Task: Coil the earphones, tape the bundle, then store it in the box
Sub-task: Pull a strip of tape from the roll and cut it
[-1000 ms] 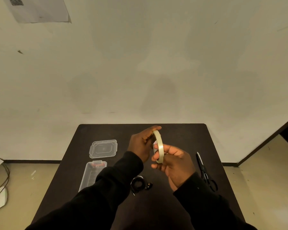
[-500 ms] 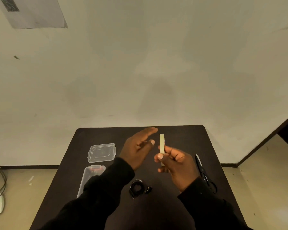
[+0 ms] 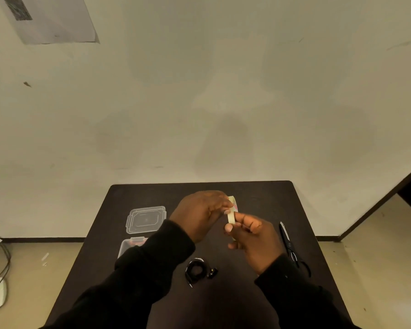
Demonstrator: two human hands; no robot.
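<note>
A person in black sleeves stands at a dark table (image 3: 259, 193) that fills the lower centre of the frame. Both hands meet above its middle on a pale roll of tape (image 3: 231, 211), held on edge. The right hand (image 3: 254, 241) pinches the roll's lower part between thumb and curled fingers. The left hand (image 3: 199, 212) curls its fingertips against the roll's upper rim. Below the hands, the coiled black earphones (image 3: 197, 270) lie on the table. At centre left sits a clear box (image 3: 128, 245), partly hidden by the left sleeve, its lid (image 3: 146, 219) just above it. Black scissors (image 3: 291, 248) lie at the right.
</note>
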